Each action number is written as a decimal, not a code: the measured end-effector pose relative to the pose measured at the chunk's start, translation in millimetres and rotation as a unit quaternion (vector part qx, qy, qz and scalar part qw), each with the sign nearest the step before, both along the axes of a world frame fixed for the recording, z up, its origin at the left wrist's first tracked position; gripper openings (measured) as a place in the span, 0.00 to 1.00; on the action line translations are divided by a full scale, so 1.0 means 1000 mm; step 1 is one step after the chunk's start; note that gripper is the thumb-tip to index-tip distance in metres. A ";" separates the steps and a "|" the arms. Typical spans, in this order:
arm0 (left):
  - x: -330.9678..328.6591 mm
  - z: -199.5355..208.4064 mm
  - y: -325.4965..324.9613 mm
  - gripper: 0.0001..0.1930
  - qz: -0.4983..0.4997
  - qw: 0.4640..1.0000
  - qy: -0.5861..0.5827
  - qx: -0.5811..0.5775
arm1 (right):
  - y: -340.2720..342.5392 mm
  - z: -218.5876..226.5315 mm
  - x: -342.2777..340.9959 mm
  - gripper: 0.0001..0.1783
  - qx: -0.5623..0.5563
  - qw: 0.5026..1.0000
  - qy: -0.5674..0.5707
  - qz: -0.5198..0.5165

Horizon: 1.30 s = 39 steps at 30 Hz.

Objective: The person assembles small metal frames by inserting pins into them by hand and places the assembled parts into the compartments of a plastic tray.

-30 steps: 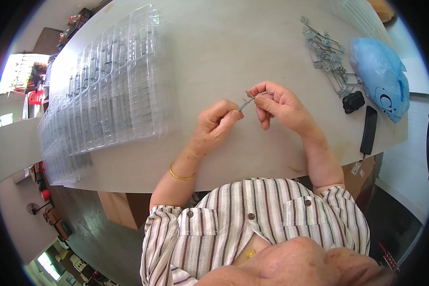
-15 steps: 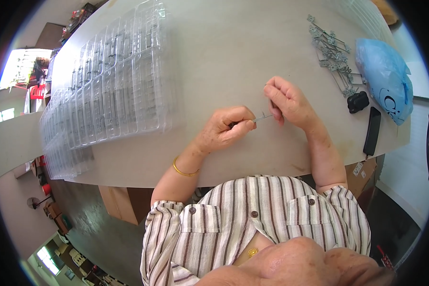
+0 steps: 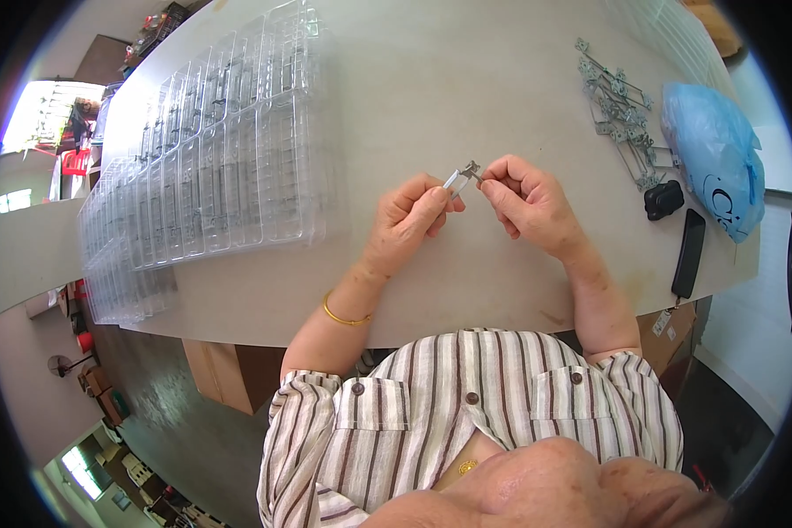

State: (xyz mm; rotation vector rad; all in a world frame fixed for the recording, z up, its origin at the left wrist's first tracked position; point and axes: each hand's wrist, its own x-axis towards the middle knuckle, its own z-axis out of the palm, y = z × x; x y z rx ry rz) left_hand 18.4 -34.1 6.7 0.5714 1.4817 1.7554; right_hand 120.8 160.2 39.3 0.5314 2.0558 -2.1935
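Above the near middle of the table, my left hand (image 3: 407, 222) is closed on a small grey metal part (image 3: 455, 182). It has a slim body and a bracket-like head at its far end. My right hand (image 3: 530, 204) pinches at that head with thumb and forefinger. Whether a separate tiny piece sits in that pinch is too small to tell. At the right lies a loose pile of similar thin metal parts (image 3: 623, 110) with bracket-like ends. Left of my hands stand stacked clear plastic trays (image 3: 301, 167), with grey metal parts in their slots.
Right of the pile rest a tied blue plastic bag (image 3: 711, 154), a small black case (image 3: 663, 201) and a long black object (image 3: 689, 253). Another clear tray (image 3: 660, 35) is at the far right. Cardboard boxes (image 3: 229, 370) stand below the table's near edge (image 3: 238, 343).
My left hand has turned, so the metal part now points up and away and shows more of its length. My right hand has come in and closed on its head.
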 end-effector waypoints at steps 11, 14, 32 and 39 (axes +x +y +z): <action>0.005 -0.005 -0.001 0.03 0.009 0.959 0.282 -0.009 | -0.009 0.000 -0.002 0.07 -0.032 0.999 -0.012 -0.014; 0.005 -0.006 -0.001 0.03 0.029 0.959 0.283 -0.015 | -0.003 0.001 -0.003 0.07 -0.029 0.999 -0.016 0.010; 0.015 -0.003 0.001 0.07 0.021 0.939 0.341 -0.035 | -0.007 -0.015 -0.001 0.08 -0.037 0.984 0.172 -0.019; 0.011 -0.001 0.001 0.13 0.129 0.968 0.207 -0.058 | 0.006 -0.028 -0.009 0.09 -0.004 0.979 0.176 -0.099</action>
